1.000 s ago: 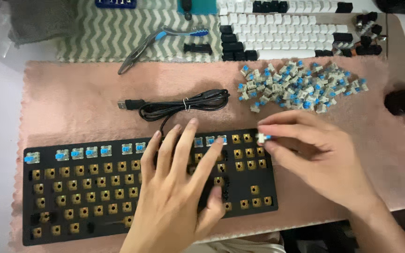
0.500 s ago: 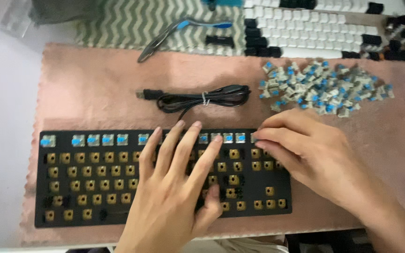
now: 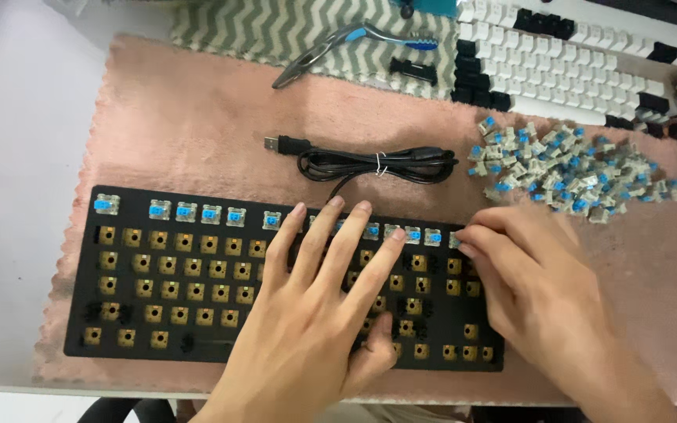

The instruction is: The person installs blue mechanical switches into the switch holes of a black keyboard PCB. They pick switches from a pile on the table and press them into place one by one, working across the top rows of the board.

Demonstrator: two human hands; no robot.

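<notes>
Both hands point(image 3: 307, 313) press the keyboard plate point(image 3: 166, 282), lying left-to-right.

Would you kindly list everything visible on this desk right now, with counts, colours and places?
keyboard frame: one, black, on the pink mat, most sockets bare
fitted switches: a partial top row, blue-stemmed, along the frame's back edge
loose switches: a pile, grey with blue stems, right on the mat
cable: one, black, coiled and tied behind the frame
pink mat: one, under the frame
zigzag cloth: one, green and white, at the back
pliers-like tool: one, blue-handled, on the cloth
keycaps: many, white and black, back right
left hand: flat on the frame
right hand: fingers at the top row's right end
</notes>
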